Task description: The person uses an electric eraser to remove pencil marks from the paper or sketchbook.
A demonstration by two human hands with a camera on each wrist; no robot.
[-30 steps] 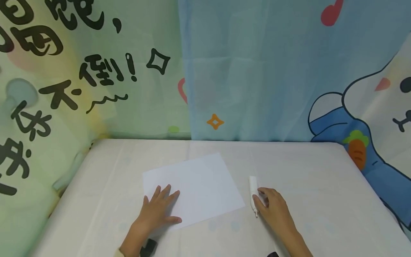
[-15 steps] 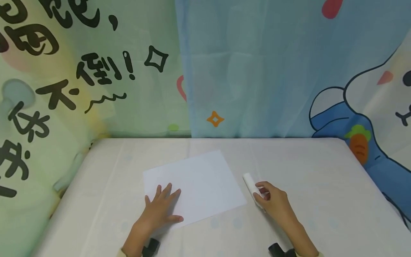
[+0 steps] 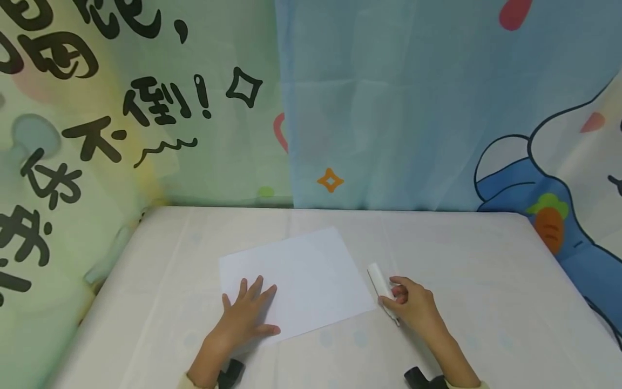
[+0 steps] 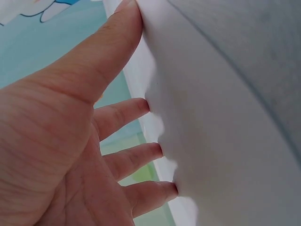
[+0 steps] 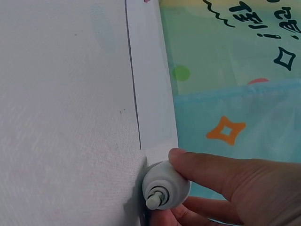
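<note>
So I'm standing here watching someone at a table (image 3: 466, 265) draped in white. Their left hand (image 3: 245, 320) is spread out, fingers straight and fanned, resting on the near left part of a blank-looking sheet of paper (image 3: 311, 275) that sits at a slant. Right hand (image 3: 417, 309) has a white tube (image 3: 377, 279) pinched between thumb and fingers, just right of the paper, small nozzle (image 5: 154, 201) pointing to the near side. Can't tell if the tube touches the cloth. Blue printed backdrop (image 3: 369, 129) hangs along the far side.
</note>
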